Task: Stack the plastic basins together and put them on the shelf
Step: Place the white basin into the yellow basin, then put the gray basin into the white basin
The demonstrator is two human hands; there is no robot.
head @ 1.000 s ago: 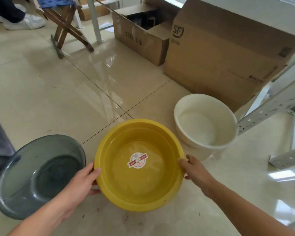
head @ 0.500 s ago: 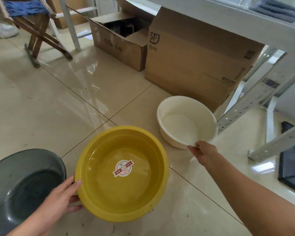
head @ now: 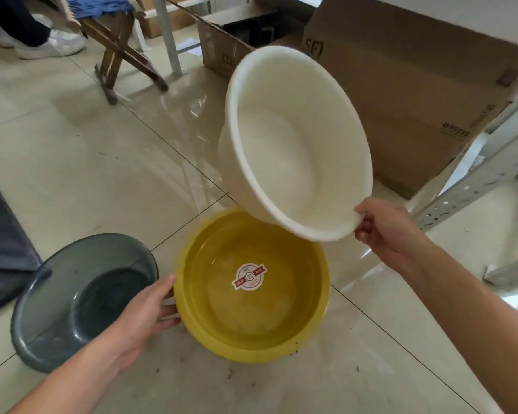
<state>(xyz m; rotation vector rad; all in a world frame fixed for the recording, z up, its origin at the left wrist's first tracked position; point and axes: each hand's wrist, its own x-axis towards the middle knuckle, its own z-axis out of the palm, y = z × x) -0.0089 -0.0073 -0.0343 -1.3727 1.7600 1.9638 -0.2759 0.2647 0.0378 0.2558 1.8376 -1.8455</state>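
1. The white basin [head: 296, 138] has left the floor since half a second ago; I see it tilted above the yellow basin [head: 251, 294].
2. My right hand [head: 386, 231] fingers pinch its near rim.
3. My left hand [head: 144, 318] fingers grip the yellow basin's left rim, beside the grey basin [head: 81, 297].

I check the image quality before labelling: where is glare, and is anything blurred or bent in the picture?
Head view: strong glare streaks on the glossy floor tiles behind the white basin; the basin, lifted and tilted in the right hand, shows soft, slightly smeared edges; the yellow basin and its sticker look sharp; the wide lens bends the shelf frame at the right edge.
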